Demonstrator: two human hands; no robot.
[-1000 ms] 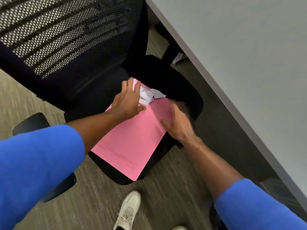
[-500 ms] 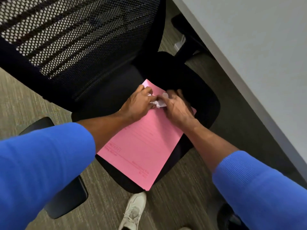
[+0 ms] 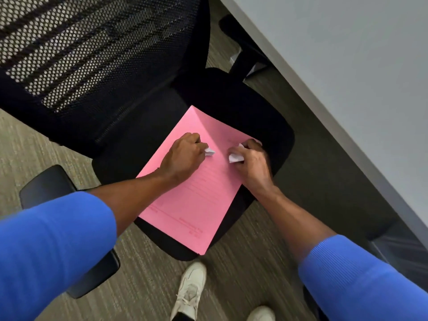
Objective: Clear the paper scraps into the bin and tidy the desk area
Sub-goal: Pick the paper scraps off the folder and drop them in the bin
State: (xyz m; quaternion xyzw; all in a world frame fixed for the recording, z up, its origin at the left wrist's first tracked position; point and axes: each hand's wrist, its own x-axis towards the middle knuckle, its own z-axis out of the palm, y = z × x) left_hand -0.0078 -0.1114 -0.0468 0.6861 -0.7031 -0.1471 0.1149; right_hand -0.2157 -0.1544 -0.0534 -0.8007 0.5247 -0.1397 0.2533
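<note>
1. The left hand [image 3: 184, 155] is curled into a fist on the pink sheet [image 3: 196, 193], closed around a small white paper scrap [image 3: 209, 151]; only a corner of that scrap pokes out at the hand's 3 o'clock side, the rest hidden inside the fingers.
2. The right hand [image 3: 251, 159] is likewise clenched, gripping a second white scrap [image 3: 235, 156] that shows at its 9 o'clock side; how much paper lies within the palm cannot be told.
3. The two scraps are near each other but apart, with bare pink sheet between them.
4. The pink sheet lies flat on the black chair seat [image 3: 243, 105], its near corner hanging past the seat's front edge toward 6 o'clock. Faint printed lines run across it, too blurred to read.
5. The chair's mesh backrest [image 3: 92, 49] fills the view from 9 to 12 o'clock and is cut off by the frame; one armrest [image 3: 46, 181] shows at 8 o'clock, partly covered by the blue sleeve [image 3: 51, 251].
6. The grey desk [image 3: 347, 66] takes the 1 to 4 o'clock region, only its edge and a plain part of its top in view.
7. Two white shoes [image 3: 191, 290] stand on the carpet at 6 o'clock, the right one clipped by the lower edge.
</note>
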